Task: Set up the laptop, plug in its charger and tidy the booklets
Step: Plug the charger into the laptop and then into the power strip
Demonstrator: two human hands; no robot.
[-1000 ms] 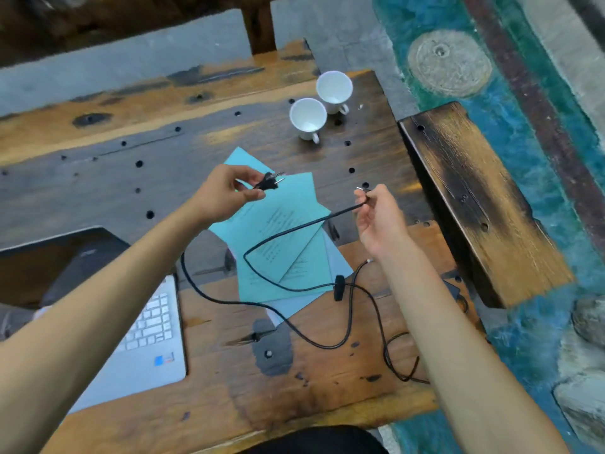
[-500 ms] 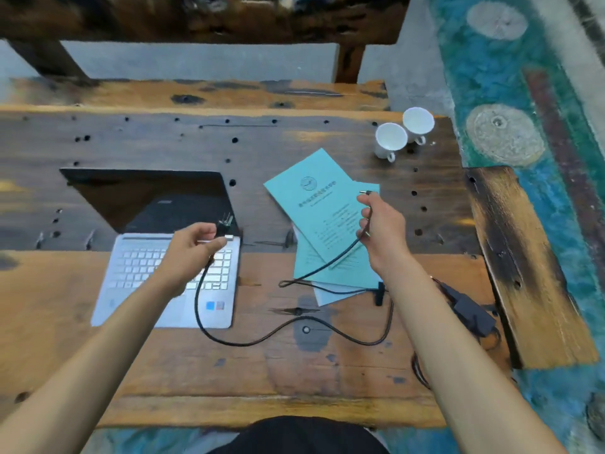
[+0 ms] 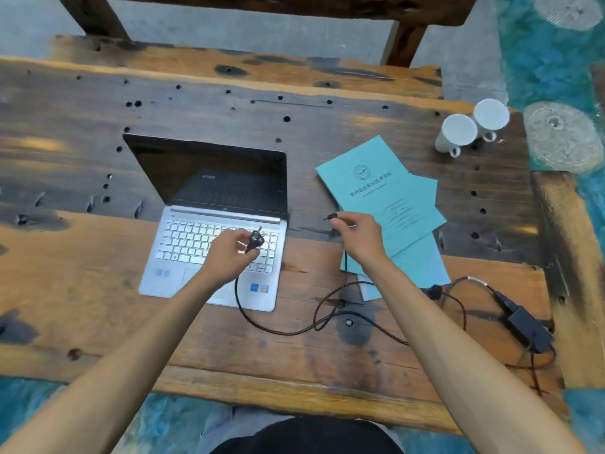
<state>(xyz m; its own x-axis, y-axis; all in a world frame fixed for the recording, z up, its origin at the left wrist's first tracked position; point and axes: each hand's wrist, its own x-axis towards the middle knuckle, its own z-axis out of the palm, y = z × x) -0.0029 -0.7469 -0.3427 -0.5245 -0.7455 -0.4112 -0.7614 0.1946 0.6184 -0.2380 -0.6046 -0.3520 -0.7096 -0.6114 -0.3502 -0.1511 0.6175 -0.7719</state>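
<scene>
Nearest the camera, 2 bare forearms reach forward from the bottom corners over the front edge of the wooden table (image 3: 98, 322). The left hand (image 3: 229, 257) hovers over the right part of the laptop's keyboard, fingers curled closed around the wall plug (image 3: 254, 240), whose prongs point up and away. From under that hand the black cable (image 3: 262, 324) drops past the laptop's front right corner, curves across the bare wood and loops between the 2 arms. The right hand (image 3: 358, 235) is held just right of the laptop, wrist bent slightly inward, thumb and fingers pinched shut on the thin cord just behind the small barrel connector (image 3: 330, 216) — its tip points left toward the laptop's right edge but is not touching it.

To the right, near the table's end, the charger brick (image 3: 530, 327) lies flat on the wood with cord coiled loosely around it.

The silver laptop (image 3: 183, 257) sits open left of centre, screen dark. Right of it, partly under the right hand, the teal booklets (image 3: 386, 188) lie fanned in a loose overlapping pile, the top one tilted — how many there are I cannot tell exactly.

Farther back, at the far right corner, 2 white cups (image 3: 458, 132) stand touching each other.
</scene>
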